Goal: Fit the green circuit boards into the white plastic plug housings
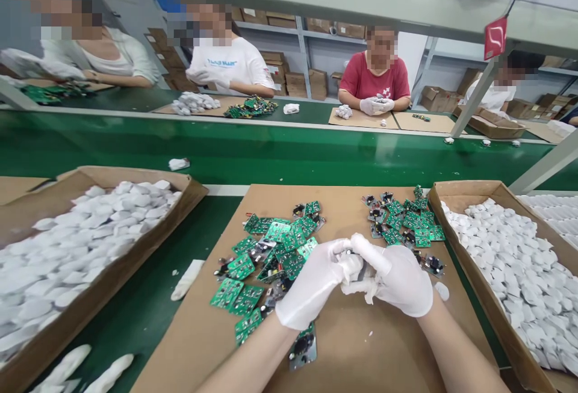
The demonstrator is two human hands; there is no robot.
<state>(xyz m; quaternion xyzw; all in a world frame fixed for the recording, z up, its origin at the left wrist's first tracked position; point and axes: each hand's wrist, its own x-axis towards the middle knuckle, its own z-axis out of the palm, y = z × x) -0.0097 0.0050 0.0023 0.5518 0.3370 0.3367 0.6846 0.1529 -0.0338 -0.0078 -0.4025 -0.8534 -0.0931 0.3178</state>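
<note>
Both my hands wear white gloves and meet above the cardboard sheet (356, 345). Between their fingertips is a small white-and-grey piece (361, 269), mostly covered, so its kind is unclear. My left hand (313, 281) pinches it from the left. From the right, my right hand (401, 278) closes its fingers round it. Green circuit boards (280, 233) with metal plates and black parts lie in a loose heap beside and beyond my left hand. A second heap of circuit boards (409, 218) lies beyond my right hand. One board (304, 348) rests below my left wrist.
Cardboard trays full of small white pieces flank the sheet, a left tray (189, 197) and a right tray (515, 324). White glove-like pieces (187, 278) lie at left. Beyond runs a green conveyor belt (280, 158); several co-workers sit across it. A slanted metal post (546, 161) stands at right.
</note>
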